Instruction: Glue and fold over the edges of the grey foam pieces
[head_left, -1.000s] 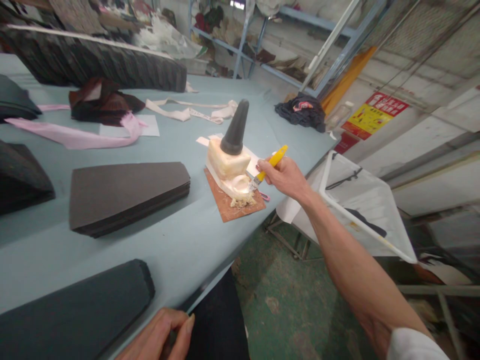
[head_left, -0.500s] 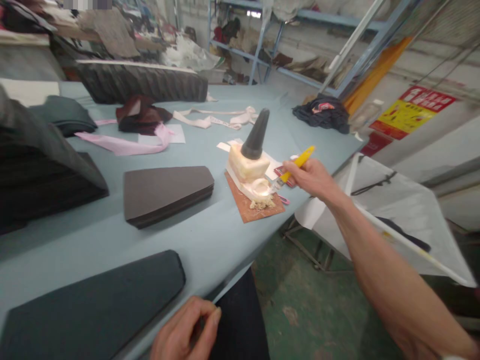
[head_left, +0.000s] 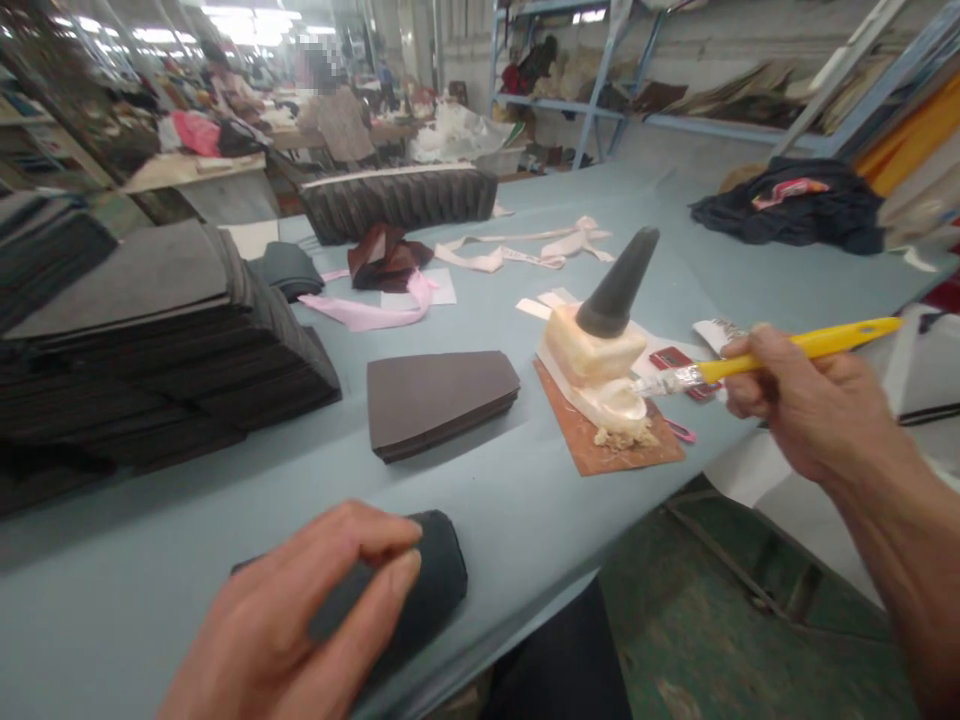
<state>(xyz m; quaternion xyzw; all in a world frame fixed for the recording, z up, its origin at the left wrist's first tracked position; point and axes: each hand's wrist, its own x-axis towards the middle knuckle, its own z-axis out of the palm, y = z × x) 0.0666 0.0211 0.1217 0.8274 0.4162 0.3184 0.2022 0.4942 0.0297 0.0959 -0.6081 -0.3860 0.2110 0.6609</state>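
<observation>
My right hand [head_left: 810, 400] grips a yellow-handled brush [head_left: 840, 340] between thumb and fingers. The brush's bristle end touches the pale open mouth [head_left: 622, 397] of a glue-crusted container [head_left: 592, 345]. A dark cone [head_left: 619, 285] stands tilted on top of that container, and brown board [head_left: 630, 462] lies under it. My left hand [head_left: 300, 620] is over a dark panel [head_left: 435, 570] at the front of the table, its thumb and fingertips brought together in a pinch. Nothing shows between them. Part of the panel is hidden behind this hand.
A low stack of dark tapered pieces [head_left: 442, 400] lies mid-table on the blue-grey surface [head_left: 300, 520]. Tall stacks [head_left: 172, 340] rise at left. Behind are a row of dark pieces [head_left: 397, 205], pink strip [head_left: 367, 312] and dark cloth [head_left: 787, 210]. A person [head_left: 337, 120] sits far back.
The view has swung left, so the table things appear further right. My left hand has risen from the table edge to over the dark panel. The brush has gone from steep to nearly level.
</observation>
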